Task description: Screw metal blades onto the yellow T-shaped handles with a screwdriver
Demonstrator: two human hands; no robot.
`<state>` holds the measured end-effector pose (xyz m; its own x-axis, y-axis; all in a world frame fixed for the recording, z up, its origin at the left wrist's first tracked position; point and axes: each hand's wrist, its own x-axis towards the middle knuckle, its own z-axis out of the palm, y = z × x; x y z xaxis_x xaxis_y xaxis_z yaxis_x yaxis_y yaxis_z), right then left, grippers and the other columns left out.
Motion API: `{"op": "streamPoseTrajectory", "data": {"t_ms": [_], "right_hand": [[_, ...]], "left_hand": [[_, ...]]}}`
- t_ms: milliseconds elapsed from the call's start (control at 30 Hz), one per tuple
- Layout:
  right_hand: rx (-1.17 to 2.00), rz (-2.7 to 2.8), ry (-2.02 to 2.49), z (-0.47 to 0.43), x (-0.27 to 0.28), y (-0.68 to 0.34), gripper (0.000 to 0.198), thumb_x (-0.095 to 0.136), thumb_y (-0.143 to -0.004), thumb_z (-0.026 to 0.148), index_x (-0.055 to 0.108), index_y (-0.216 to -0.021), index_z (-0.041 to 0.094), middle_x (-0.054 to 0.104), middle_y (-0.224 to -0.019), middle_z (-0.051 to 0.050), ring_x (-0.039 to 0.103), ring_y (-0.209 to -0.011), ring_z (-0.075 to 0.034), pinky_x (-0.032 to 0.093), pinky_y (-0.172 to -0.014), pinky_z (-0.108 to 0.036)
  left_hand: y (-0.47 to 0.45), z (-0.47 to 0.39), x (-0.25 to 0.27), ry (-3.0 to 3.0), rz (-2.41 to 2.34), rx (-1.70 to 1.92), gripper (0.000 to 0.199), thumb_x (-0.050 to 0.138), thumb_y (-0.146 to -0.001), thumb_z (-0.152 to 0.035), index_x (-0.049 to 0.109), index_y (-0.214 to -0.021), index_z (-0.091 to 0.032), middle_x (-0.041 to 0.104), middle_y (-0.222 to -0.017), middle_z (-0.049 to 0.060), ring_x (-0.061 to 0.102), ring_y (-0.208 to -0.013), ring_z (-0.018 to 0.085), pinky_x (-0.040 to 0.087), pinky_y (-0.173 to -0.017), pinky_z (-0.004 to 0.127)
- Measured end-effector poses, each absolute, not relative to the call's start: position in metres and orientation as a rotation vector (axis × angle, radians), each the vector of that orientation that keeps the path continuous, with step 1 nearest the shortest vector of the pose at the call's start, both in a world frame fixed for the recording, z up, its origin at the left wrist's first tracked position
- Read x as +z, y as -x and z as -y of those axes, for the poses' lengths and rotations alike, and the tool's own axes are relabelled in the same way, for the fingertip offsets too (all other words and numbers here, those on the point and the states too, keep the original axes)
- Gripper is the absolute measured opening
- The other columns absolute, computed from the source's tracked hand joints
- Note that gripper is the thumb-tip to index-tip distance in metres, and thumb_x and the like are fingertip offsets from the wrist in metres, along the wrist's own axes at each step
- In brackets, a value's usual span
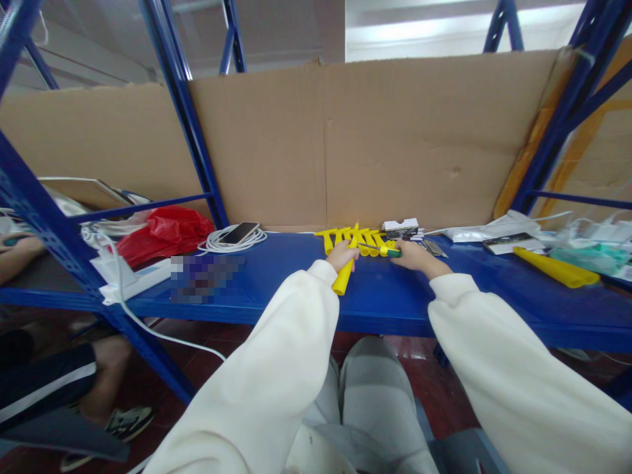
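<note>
Head view: left hand (340, 255), its grip clenched around one yellow tube (342, 282) over the blue counter (276, 271), right hand (413, 257), its grip clenched around a screwdriver (390, 252) pointing toward that tube, lie before a row of tubes (364, 251).

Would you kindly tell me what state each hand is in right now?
Left hand: closed, holding a yellow cone.
Right hand: closed, holding a screwdriver with a green-and-yellow handle.

- Cones (364, 251) are lined up on the shelf (281, 273), before cardboard (395, 145).
- Left, a phone (240, 232) is laid on coiled cable (210, 245).
- Far right, 1 cone (557, 268) is placed.
</note>
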<state>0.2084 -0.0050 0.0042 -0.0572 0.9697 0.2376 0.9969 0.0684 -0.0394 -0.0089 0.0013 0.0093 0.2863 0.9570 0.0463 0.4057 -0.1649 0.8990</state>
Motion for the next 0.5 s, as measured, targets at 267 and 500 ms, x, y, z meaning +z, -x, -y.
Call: {"op": "streamPoseTrajectory", "data": {"t_ms": [267, 500], "right_hand": [[-0.201, 2.115, 1.987, 0.0044, 0.0046, -0.2088, 0.029, 0.062, -0.081, 0.018, 0.069, -0.108, 0.016, 0.077, -0.105, -0.014, 0.072, -0.093, -0.026, 0.049, -0.075, -0.026], [-0.18, 2.09, 1.998, 0.0075, 0.0053, -0.2073, 0.036, 0.064, -0.08, 0.02, 0.066, -0.116, 0.014, 0.076, -0.108, -0.015, 0.071, -0.094, -0.026, 0.049, -0.076, -0.028]], "left_hand": [[0.0081, 0.0011, 0.0108, -1.696, -1.208, 0.867, 0.056, 0.052, -0.069, -0.01, 0.061, -0.125, -0.008, 0.056, -0.053, -0.002, 0.058, -0.048, 0.018, 0.047, -0.05, 0.026], [0.008, 0.0064, 0.0143, -1.696, -1.214, 0.856, 0.046, 0.05, -0.071, -0.008, 0.062, -0.115, -0.01, 0.05, -0.048, -0.004, 0.054, -0.045, 0.017, 0.044, -0.048, 0.024]]}}
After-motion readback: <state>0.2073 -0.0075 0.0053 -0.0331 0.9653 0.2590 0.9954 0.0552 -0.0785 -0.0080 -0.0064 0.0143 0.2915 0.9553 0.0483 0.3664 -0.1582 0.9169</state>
